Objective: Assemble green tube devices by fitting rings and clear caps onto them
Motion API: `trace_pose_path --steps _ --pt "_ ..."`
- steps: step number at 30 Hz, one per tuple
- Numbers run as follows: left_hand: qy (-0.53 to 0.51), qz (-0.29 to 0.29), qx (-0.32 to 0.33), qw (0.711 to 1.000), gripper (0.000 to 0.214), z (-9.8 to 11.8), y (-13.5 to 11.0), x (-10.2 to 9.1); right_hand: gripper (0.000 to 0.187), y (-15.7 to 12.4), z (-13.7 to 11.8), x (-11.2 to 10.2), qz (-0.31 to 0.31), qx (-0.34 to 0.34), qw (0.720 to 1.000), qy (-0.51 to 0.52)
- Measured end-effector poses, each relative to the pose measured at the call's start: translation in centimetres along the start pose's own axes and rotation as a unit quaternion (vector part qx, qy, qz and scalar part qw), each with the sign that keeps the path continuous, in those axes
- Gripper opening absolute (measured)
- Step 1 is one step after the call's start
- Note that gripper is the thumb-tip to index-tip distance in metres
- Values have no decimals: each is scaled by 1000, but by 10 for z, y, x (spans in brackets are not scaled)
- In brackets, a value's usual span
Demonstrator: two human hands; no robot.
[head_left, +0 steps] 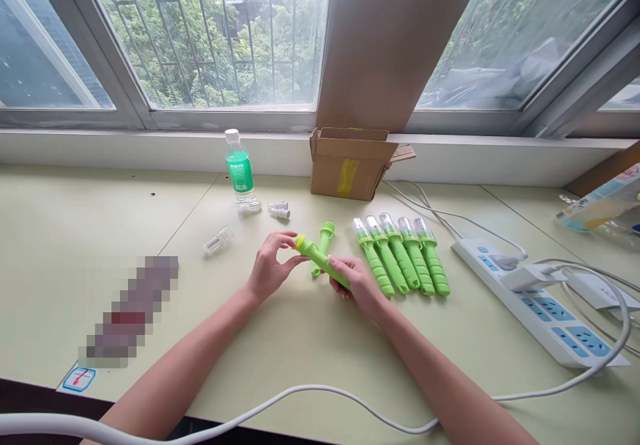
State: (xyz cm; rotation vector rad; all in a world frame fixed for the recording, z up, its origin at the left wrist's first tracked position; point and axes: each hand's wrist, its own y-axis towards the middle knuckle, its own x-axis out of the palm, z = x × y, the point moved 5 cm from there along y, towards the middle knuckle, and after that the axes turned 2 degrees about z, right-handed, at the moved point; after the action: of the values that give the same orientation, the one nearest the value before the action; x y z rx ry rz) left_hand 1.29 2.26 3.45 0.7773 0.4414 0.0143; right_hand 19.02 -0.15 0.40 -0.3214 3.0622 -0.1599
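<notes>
Cardboard box (pixel 350 167) stands open, contents hidden; bottle (pixel 240 173) is capped; hands (pixel 270 268) pinch one green stick (pixel 317 254).

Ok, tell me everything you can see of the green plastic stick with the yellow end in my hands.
The green stick with the yellow end is a slim, rounded tube, plastic by its look, with no clear cap visible. It slants, yellow end farther left and higher in the picture, crossing in front of another green plastic tube; contact is unclear. The right hand grips and partly hides the other end; the left hand has its fingers at the yellow end.
</notes>
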Motion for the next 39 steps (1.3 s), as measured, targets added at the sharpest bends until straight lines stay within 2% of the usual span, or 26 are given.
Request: trace_pose_path --steps 3,8,15,25,34,39 --pt "-20 -18 -11 1000 29 1 1 1 34 -1 1 0 2 7 1000 -6" --pt "-57 -53 -15 997 31 1 1 3 34 1 1 0 -11 10 1000 7" --pt "-17 -68 12 997 29 1 0 4 36 2 2 -1 -27 18 999 19" --pt "25 -29 20 999 27 4 -3 3 37 4 4 -4 -30 42 998 33" --pt "27 -30 19 999 21 5 -4 2 34 3 3 -4 -37 48 997 50" --pt "33 -29 24 999 29 6 -3 3 37 3 4 -4 -34 51 996 57"
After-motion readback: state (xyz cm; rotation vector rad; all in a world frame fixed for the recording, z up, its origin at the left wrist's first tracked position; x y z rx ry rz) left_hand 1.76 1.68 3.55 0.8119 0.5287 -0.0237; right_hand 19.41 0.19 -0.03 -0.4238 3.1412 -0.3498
